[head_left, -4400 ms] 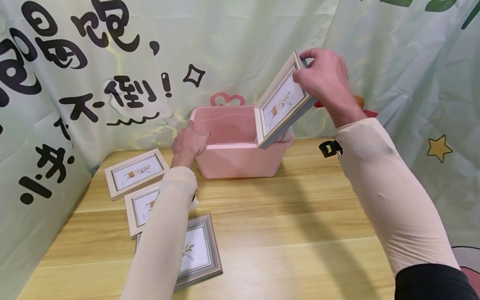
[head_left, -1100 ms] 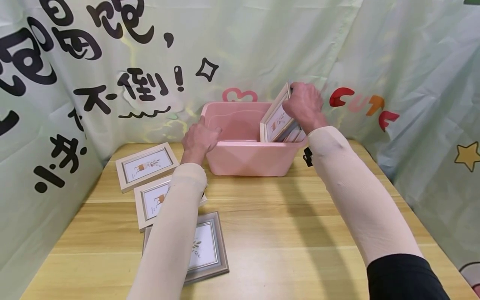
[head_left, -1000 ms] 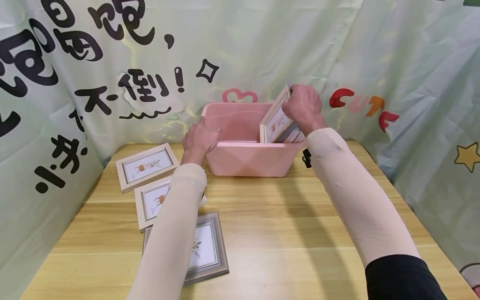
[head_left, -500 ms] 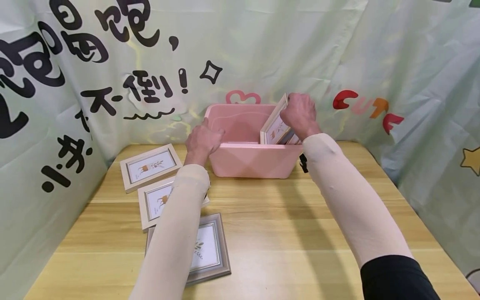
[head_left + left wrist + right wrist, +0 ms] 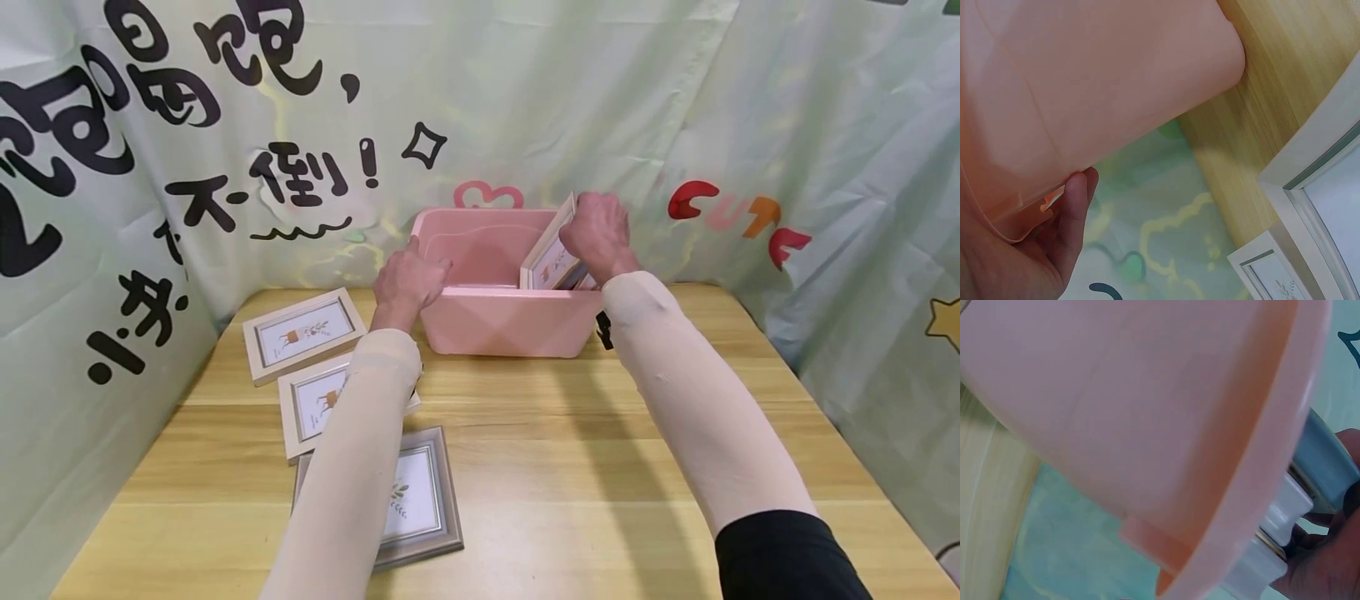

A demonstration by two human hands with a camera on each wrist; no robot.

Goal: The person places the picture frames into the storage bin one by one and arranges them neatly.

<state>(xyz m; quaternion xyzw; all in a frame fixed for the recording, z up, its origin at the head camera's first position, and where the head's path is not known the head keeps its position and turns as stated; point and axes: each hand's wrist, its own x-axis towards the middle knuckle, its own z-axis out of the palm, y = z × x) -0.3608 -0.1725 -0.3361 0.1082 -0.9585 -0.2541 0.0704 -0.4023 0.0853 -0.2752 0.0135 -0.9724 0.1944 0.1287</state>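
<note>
A pink plastic bin [image 5: 502,321] stands at the back of the table. My left hand [image 5: 408,283] grips its left end; in the left wrist view the fingers [image 5: 1075,206] curl under the rim. At the bin's right end, my right hand [image 5: 597,233] holds the upper edge of a cream picture frame [image 5: 551,254] with a floral print. That frame leans to the right, its lower part inside the bin and hidden by the front wall. More frame edges [image 5: 1285,509] lie close behind it, seen past the rim in the right wrist view.
On the table's left side lie two cream picture frames [image 5: 303,333], the nearer one partly under my left forearm. A larger grey picture frame [image 5: 448,508] lies in front of them, also partly covered. A printed curtain [image 5: 562,100] hangs right behind the bin.
The right hand has come down and slightly left, lowering the cream picture frame from above the rim deeper into the bin. The left hand keeps its grip on the bin's left end.
</note>
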